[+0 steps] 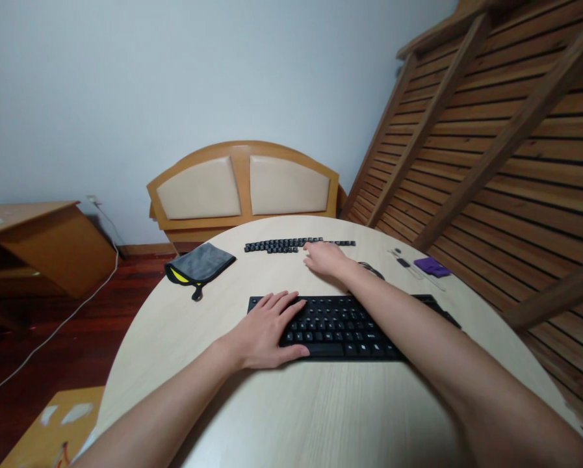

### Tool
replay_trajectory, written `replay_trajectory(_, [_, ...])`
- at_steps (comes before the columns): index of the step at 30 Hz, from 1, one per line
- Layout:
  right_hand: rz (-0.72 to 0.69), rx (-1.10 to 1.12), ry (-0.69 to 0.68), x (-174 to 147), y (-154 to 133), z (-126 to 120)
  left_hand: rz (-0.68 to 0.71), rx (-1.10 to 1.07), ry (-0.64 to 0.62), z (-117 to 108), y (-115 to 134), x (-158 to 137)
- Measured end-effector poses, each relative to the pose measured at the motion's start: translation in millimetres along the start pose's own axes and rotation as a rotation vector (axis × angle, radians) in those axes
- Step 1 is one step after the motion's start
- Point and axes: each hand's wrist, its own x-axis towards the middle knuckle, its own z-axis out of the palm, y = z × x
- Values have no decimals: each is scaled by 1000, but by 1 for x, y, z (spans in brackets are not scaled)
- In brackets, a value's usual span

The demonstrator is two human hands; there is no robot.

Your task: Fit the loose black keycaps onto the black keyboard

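A black keyboard [320, 328] lies on the round, pale wood table [349, 409]. Across its left end rests my left hand [272, 328], flat and open, with the fingers spread over the keys. Farther back, rows of loose black keycaps [281, 245] are laid out on the tabletop. My right hand [324, 259] reaches over the keyboard to the right part of these rows. Its fingers are bent down and drawn together at the keycaps; whatever they pinch is too small to make out. The right forearm hides part of the keyboard's right side.
At the table's left lies a grey cloth pouch [201, 263] with yellow inside. A coiled black cable [370, 270] sits behind the keyboard. On the right are a purple cloth [431, 266] and a thin cord with a small dark piece [403, 262]. Wooden slats [515, 162] lean beyond.
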Motion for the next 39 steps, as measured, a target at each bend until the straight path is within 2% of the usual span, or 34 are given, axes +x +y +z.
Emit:
replay_trajectory(8, [34,-2,14,35,-19,13,13,-7,27,3,-1,-1])
replay_trajectory(15, [57,-3,0,30,-23,11,13,16,12,2,-1,-1])
replay_trajectory(19, [15,17,-30,2,-17,4,26,22,25,3,-2,-1])
replay_trajectory(25, [-64,135,17,-70,11,-9,31,42,20,3,-2,-1])
replay_trajectory(28, [-127,514,101,-105,21,-7,30,60,17,1,-1,0])
replay_trajectory(31, [-133,806,103,-135,21,0,34,72,14,1,-1,0])
replay_trajectory(35, [-144,880,72,-156,15,7,45,70,17,1,-3,0])
replay_trajectory(39, [-154,865,85,-159,15,7,31,62,-6,2,-4,-1])
